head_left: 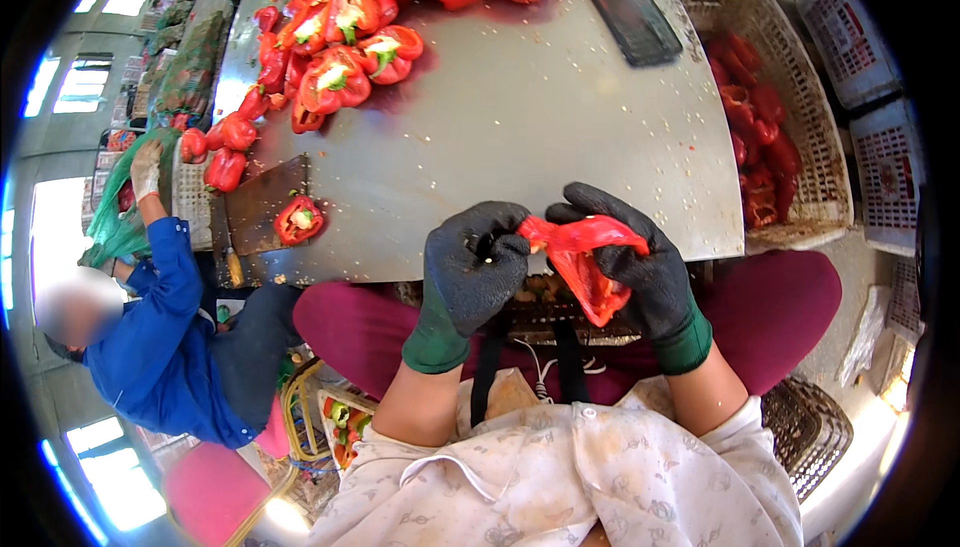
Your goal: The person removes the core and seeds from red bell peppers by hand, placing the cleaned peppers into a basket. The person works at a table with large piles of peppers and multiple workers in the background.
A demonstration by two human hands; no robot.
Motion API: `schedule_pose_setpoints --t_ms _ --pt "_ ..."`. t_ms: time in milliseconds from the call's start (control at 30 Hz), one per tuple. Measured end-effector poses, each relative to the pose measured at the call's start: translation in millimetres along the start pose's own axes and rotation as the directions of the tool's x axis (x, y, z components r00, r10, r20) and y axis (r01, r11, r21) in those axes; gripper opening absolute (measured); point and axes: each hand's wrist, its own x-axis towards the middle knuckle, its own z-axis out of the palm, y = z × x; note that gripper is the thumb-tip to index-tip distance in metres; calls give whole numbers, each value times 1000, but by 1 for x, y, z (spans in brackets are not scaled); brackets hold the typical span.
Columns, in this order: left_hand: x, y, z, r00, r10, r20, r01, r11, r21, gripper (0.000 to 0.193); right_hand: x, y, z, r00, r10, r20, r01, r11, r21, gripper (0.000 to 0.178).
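Over the near edge of the metal table (500, 147), a hollowed red bell pepper piece (585, 252) is held between my gloved hands. My left hand (472, 265), in a black glove with a green cuff, pinches its left end. Around the right side of the pepper close the fingers of my right hand (640, 272), gloved the same way. Its opened inside faces partly toward me. Cut red bell peppers (340, 77) with pale cores and green stems lie heaped at the table's far left.
A knife (228, 237) and a cut pepper (298, 220) lie on a board at left. A dark phone (632, 17) rests far right. Beside the table stands a crate (820, 147) of red peppers. At left, a co-worker in blue (150, 347) handles a green net bag (118, 212).
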Motion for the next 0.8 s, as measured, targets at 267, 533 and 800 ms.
schedule_pose_setpoints --t_ms 267,533,800 --pt "26 -6 -65 762 -159 628 -321 750 579 35 1 -13 -8 929 -78 -361 150 973 176 60" --pt "202 -26 -123 885 428 185 -315 257 914 37 7 1 -15 926 0 -377 111 956 273 58" --pt "250 -49 -109 990 64 125 -121 -55 991 48 7 1 -19 953 2 -303 83 960 267 66"
